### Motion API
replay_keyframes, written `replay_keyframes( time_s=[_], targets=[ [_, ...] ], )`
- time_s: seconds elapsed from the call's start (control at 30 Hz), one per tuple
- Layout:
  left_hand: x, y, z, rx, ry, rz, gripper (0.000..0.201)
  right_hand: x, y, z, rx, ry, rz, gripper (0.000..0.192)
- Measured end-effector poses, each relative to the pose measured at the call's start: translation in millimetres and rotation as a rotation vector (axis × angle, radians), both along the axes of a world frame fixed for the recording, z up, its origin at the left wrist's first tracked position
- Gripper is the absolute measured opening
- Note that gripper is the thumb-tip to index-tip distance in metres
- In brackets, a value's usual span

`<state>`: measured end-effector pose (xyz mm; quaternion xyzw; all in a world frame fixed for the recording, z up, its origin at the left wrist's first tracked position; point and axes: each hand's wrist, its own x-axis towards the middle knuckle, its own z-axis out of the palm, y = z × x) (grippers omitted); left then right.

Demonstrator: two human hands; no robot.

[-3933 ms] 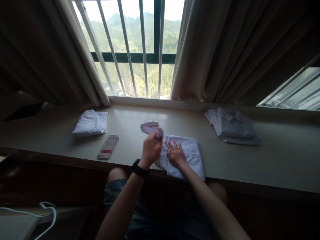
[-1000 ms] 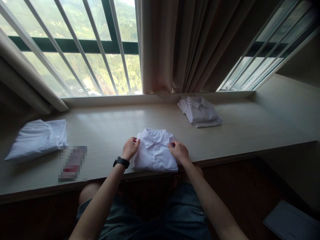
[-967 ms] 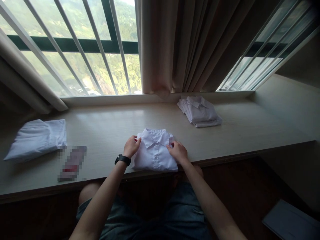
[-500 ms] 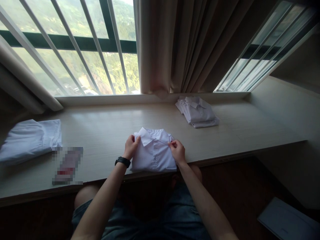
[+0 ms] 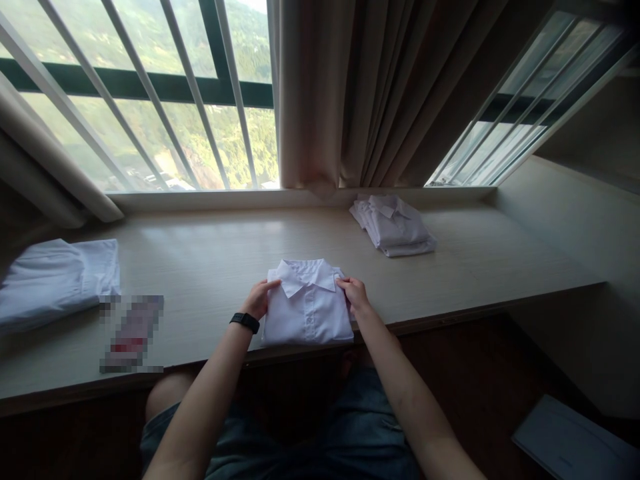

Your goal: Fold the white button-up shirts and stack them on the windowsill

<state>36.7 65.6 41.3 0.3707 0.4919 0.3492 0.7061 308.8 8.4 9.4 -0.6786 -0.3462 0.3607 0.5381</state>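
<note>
A folded white shirt lies at the front edge of the table, its collar at the far end and its button strip running toward me. My left hand, with a black watch on the wrist, grips the shirt's left side near the collar, thumb on top. On the opposite side my right hand holds the shirt's edge by the right collar point, thumb above and fingers partly hidden. Both collar points lie flat and spread.
A stack of folded white shirts rests at the back right of the table. More white clothing lies at the far left, near a blurred-out item. Curtains hang behind. A pale flat object is low at the right.
The left collar flap, raised and pinched before, now lies down flat. The right collar flap has also been laid out, and both hands have shifted to the shirt's sides.
</note>
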Motion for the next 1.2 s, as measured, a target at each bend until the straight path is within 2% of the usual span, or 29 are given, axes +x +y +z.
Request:
replay_keyframes(
  time_s=[0.13, 0.23, 0.33, 0.47, 0.6, 0.7, 0.83, 1.0, 1.2],
  targets=[
    [1.7, 2.9, 3.0, 0.084, -0.082, 0.046, 0.052, 12.2, 7.7, 6.2, 0.085, 0.145, -0.028, 0.035],
    [4.8, 5.4, 5.4, 0.146, 0.082, 0.094, 0.058, 21.4, 13.8, 2.5, 0.089, 0.183, -0.063, 0.037],
    [2.7, 7.7, 5.4, 0.12, 0.319, 0.093, 0.054, 26.8, 12.4, -7.3, 0.041, 0.137, -0.081, 0.04],
    [-7.5, 9.1, 3.5, 0.138, 0.482, 0.127, 0.054, 29.1, 1.3, -15.1, -0.031, 0.117, -0.022, 0.039],
    [-11.8, 6.9, 2.0, 0.2, 0.567, 0.054, 0.042, 28.0, -1.6, -10.2, -0.07, 0.16, 0.07, 0.042],
    [-9.3, 4.1, 0.3, 0.246, 0.551, -0.006, 0.03, 26.1, 4.0, -6.9, 0.006, 0.166, 0.081, 0.049],
    [-9.6, -0.6, -4.0, 0.271, 0.575, 0.013, 0.025, 24.9, 9.9, -13.3, 0.075, -0.039, 0.004, 0.048],
    [-13.6, -6.3, -9.6, 0.357, 0.731, 0.069, 0.023, 24.8, 11.4, -20.3, -0.014, -0.267, -0.013, 0.038],
    [-9.1, -10.4, -14.3, 0.409, 0.821, 0.06, 0.03, 18.7, 5.5, -1.9, -0.18, -0.563, 0.066, 0.029]
  ],
)
